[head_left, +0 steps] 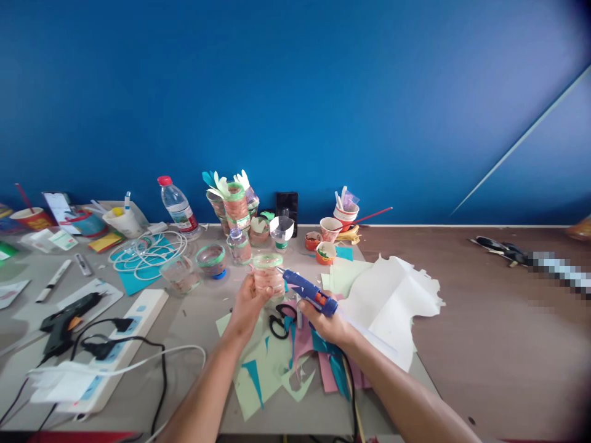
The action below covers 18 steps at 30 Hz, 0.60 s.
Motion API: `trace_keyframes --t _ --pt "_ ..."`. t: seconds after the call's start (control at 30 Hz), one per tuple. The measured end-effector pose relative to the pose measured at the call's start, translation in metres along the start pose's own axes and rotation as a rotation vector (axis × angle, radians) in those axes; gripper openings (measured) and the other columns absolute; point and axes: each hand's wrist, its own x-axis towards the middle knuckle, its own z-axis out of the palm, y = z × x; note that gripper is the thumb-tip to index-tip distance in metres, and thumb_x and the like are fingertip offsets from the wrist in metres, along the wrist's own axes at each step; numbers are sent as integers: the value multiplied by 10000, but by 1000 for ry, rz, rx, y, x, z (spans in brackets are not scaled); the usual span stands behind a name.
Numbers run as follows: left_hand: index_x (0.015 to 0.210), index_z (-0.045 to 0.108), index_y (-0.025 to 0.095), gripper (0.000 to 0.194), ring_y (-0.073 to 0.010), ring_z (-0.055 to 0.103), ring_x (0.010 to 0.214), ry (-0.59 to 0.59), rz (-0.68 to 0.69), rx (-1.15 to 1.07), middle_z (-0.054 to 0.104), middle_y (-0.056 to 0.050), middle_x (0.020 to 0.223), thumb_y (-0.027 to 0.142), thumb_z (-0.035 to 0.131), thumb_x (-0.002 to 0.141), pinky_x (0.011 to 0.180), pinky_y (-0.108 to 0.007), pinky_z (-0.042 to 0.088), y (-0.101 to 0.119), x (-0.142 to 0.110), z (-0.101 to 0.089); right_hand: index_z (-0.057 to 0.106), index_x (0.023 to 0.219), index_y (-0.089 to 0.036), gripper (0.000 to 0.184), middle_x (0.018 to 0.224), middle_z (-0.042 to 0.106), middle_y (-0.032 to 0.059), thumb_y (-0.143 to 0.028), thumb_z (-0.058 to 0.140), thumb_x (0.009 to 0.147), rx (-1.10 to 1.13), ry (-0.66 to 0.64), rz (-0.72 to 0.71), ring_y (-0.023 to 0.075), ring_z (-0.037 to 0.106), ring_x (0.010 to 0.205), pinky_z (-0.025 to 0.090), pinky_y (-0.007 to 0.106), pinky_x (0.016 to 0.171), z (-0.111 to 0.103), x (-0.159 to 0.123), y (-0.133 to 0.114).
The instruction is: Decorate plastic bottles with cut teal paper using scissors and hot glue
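Closed off at back by flat blue wall [295,111]. Obstructed beyond left hand [252,296] by clear plastic cups banded in green and pinkish brown [237,209], and by red-capped clear plastic bottle [178,209]. Narrow at left: crossed by thin white cable [184,349], bounded by long white power strip [120,352]. Cluttered between left hand and right hand [327,320] by black-handled scissors [282,316], pink and teal paper scraps [302,341]. Passable far right, over brown wood-grain tabletop [466,332], short of slim black object [496,247].
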Motion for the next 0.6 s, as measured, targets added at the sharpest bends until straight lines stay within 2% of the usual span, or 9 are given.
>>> trace_keyframes --t 0.2,0.43,0.6 --pt "1078 626 159 454 -253 631 1051 -36 27 -83 690 -103 1090 397 732 706 945 -397 462 -9 3 -5 315 542 -218 400 501 296 -51 -465 472 815 31 -15 91 90 292 488 293 244 457 -3 3 -8" --pt "1005 654 143 493 -275 633 1025 -35 -70 -145 701 -117 1043 444 770 632 955 -424 438 0 0 -1 358 569 -219 400 529 323 -43 -498 460 836 62 28 51 100 308 502 306 242 447 -3 2 -1" --pt "1049 645 167 473 -258 631 1026 -47 -90 -126 694 -107 1063 428 749 668 951 -405 440 -1 -1 -2 318 540 -217 427 496 284 -52 -487 481 829 56 -15 66 88 279 477 289 240 438 -3 0 -2"
